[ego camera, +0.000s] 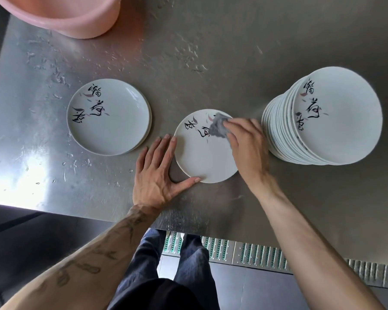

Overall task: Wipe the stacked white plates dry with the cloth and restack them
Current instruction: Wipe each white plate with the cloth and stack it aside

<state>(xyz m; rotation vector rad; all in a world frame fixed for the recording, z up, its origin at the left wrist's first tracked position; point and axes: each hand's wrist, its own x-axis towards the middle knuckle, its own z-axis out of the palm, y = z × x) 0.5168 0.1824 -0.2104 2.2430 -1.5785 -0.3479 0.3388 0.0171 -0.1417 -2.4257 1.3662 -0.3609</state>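
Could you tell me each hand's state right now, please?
Left hand: open, steadying the plate at its rim.
Right hand: holding the cloth against the plate.

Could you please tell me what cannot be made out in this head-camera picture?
All in the head view:
Pink basin: cut off by the top edge, inside unseen.
Tall stack: rims too close to count; top plate hides the rest.
Left pile: top plate hides how many lie beneath.
Cloth: largely under the blurred right hand, which also covers part of the print on the middle plate.
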